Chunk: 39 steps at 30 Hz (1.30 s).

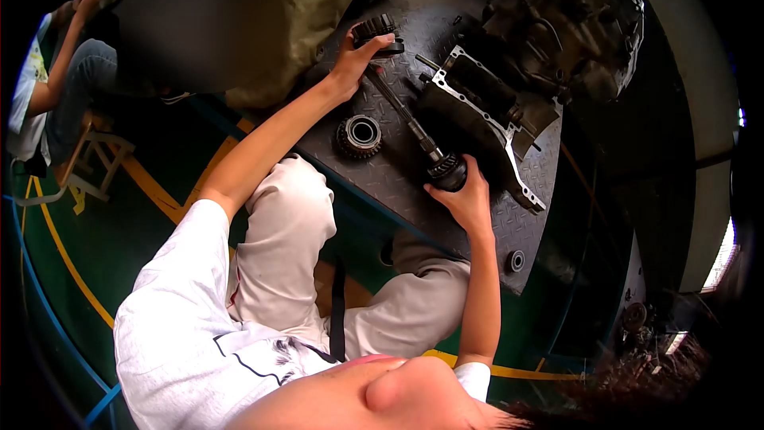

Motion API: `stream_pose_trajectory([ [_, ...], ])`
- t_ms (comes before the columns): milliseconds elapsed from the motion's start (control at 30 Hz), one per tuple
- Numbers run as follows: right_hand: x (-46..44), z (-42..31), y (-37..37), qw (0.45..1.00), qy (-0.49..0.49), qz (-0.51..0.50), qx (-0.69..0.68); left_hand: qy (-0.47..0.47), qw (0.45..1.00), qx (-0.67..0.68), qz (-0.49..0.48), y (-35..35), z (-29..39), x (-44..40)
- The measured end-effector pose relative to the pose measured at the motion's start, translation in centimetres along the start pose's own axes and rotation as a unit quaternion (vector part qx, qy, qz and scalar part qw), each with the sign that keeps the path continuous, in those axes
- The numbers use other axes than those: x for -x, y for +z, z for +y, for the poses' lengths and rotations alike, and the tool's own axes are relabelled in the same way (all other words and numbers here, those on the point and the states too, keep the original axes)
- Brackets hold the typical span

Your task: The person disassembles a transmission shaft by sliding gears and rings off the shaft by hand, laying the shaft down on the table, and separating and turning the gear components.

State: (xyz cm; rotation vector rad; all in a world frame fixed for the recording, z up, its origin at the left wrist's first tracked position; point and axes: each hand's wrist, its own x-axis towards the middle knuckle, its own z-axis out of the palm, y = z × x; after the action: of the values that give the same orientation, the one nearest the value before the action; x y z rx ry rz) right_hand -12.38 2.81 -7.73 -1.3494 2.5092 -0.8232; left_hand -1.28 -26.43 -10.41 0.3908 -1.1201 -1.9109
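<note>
My left hand (350, 65) is closed round a dark toothed gear (374, 28), with a dark ring (391, 46) by the thumb. Below it a gear shaft (404, 115) lies slantwise, its thin splined end pointing toward the left hand. I cannot tell whether that end touches the gear. My right hand (471, 201) grips the thick toothed end (447, 171) of the shaft, thumb and fingers round it. A second gear (359, 136) with a bright inner ring rests on the metal plate tabletop (390, 183), left of the shaft.
Right of the shaft is an open metal housing (477, 111) with a bright flange. A larger casing (565, 28) stands behind it. A small bearing (516, 260) sits near the table corner. Dark olive fabric (310, 24) is at upper left; another person's arm (60, 72) is farther left.
</note>
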Motion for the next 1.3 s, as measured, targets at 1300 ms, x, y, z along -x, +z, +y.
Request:
stream_pose_trajectory([
  [1300,1.8,-4.1,-0.3,0.952,-0.227,0.192,0.076,-0.032,0.977,-0.133,-0.163,2.8,7.2,10.2],
])
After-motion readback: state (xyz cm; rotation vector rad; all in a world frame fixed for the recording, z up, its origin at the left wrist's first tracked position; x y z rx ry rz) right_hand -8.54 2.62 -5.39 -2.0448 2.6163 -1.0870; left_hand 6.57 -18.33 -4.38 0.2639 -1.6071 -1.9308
